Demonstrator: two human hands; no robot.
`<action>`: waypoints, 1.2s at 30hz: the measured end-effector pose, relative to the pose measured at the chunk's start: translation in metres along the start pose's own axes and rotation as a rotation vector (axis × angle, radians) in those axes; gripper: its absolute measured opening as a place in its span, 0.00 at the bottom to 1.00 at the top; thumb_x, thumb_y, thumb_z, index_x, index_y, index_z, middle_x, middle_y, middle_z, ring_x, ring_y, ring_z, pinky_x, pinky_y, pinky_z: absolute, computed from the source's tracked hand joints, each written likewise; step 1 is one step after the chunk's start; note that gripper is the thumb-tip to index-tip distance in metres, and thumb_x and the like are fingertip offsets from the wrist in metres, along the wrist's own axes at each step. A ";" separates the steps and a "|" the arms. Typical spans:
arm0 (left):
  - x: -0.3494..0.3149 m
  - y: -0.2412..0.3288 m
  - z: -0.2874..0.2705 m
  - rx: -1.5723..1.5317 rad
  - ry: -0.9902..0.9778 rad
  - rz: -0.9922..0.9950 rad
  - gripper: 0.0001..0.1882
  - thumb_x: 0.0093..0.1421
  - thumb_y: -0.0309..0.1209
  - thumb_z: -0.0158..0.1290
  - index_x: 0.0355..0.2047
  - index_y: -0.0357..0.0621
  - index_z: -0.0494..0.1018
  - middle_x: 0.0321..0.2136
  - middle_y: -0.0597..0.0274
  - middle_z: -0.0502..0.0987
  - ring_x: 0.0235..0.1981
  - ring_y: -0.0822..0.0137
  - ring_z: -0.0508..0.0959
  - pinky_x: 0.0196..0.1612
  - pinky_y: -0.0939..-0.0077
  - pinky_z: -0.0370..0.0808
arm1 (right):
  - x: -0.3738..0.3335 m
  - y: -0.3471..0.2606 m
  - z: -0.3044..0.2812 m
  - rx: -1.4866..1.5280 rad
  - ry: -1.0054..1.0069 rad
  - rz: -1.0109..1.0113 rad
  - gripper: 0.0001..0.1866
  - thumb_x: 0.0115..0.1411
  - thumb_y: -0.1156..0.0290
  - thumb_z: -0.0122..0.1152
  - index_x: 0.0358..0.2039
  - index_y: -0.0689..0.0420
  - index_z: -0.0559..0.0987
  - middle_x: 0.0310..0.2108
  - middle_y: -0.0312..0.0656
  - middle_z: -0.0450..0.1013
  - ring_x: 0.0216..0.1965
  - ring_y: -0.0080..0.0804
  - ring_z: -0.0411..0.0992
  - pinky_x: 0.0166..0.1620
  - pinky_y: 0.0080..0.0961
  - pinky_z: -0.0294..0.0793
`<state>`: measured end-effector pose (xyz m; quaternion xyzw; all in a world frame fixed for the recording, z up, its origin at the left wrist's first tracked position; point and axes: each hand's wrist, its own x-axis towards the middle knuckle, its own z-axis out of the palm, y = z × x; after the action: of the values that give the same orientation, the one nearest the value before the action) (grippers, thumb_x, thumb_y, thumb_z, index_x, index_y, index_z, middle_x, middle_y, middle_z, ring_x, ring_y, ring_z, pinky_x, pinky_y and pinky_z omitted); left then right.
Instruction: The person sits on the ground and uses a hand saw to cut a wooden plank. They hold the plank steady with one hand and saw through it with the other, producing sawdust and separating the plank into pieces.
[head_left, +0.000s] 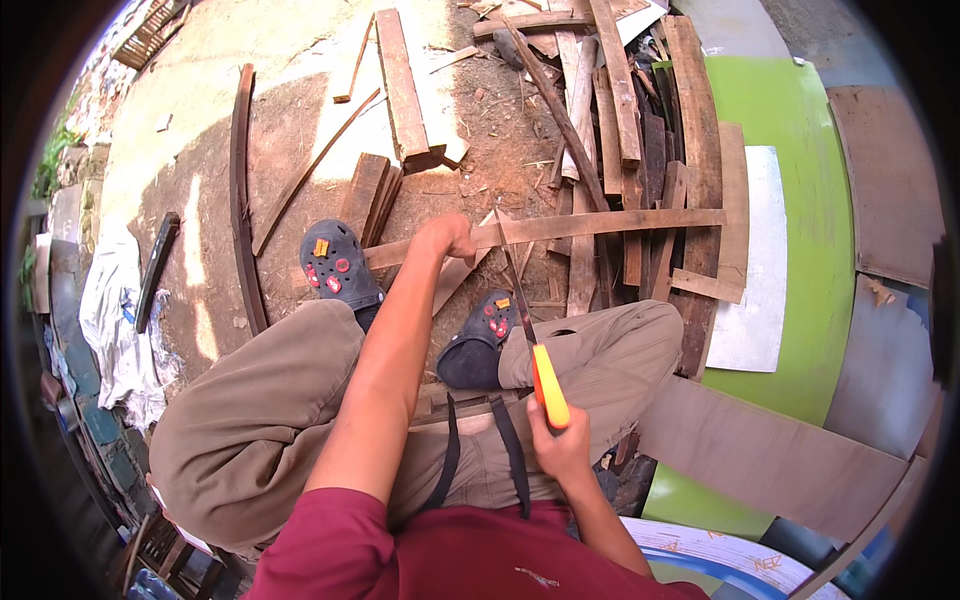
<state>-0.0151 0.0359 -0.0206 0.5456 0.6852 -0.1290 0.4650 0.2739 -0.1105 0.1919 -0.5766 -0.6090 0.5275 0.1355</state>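
Note:
A long, narrow wooden plank point(620, 222) lies crosswise in front of me. My left hand point(447, 237) is closed over it, left of the saw. In my right hand point(562, 440) is the yellow and orange handle of a handsaw point(550, 385), fingers wrapped round it. The thin blade reaches forward, and its far part crosses the plank just right of my left hand. Whether the teeth have cut into the wood cannot be made out. My left dark clog point(342, 268) is at the plank's left part; the right clog point(482, 338) rests nearer, beside the blade.
A pile of boards and sticks point(625, 130) lies under and beyond the plank's right part. Short wood blocks point(368, 195) and a long beam point(402, 90) lie ahead. At right are a green panel point(790, 230) and a white sheet point(752, 270); white cloth point(118, 310) lies left.

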 end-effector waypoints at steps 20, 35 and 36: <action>-0.033 0.003 0.010 -0.033 0.301 0.052 0.31 0.48 0.58 0.63 0.33 0.38 0.83 0.36 0.45 0.84 0.40 0.50 0.84 0.45 0.59 0.81 | 0.067 0.006 0.018 0.137 -0.004 0.152 0.13 0.64 0.71 0.61 0.23 0.64 0.77 0.15 0.31 0.67 0.20 0.17 0.64 0.25 0.24 0.62; -0.036 0.002 0.008 -0.095 0.294 0.045 0.28 0.48 0.55 0.63 0.37 0.42 0.83 0.38 0.50 0.84 0.41 0.53 0.85 0.46 0.62 0.81 | -0.019 0.006 -0.014 0.056 -0.010 0.203 0.06 0.63 0.75 0.60 0.36 0.66 0.81 0.19 0.31 0.71 0.23 0.16 0.67 0.28 0.19 0.67; -0.035 0.000 0.006 -0.094 0.298 0.038 0.28 0.48 0.55 0.63 0.36 0.42 0.83 0.38 0.50 0.84 0.41 0.53 0.85 0.46 0.62 0.81 | -0.011 0.007 -0.011 0.092 0.003 0.225 0.07 0.63 0.76 0.60 0.37 0.66 0.81 0.19 0.32 0.71 0.22 0.16 0.67 0.28 0.19 0.67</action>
<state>-0.0129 0.0094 0.0033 0.5493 0.7414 -0.0053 0.3855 0.2896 -0.1165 0.1955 -0.6352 -0.5156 0.5658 0.1026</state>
